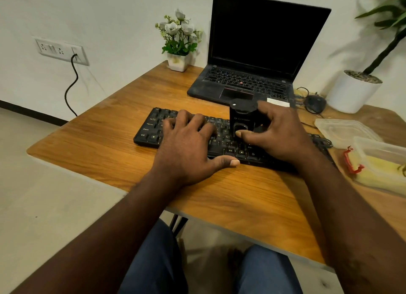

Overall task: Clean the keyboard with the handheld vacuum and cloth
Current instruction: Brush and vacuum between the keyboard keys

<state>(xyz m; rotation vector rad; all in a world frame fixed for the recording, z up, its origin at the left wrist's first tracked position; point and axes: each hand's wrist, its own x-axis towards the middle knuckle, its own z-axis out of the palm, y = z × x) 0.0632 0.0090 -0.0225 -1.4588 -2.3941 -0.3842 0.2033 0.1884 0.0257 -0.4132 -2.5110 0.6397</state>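
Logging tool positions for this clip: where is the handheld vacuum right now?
In the head view the handheld vacuum sits upright on the middle of the keyboard, gripped by the right hand, just in front of the laptop.

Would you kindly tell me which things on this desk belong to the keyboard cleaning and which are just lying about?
In the job: keyboard, handheld vacuum, left hand resting on the keyboard, right hand gripping the vacuum.
Lying about: laptop, small flower pot, mouse, plastic containers, large white planter.
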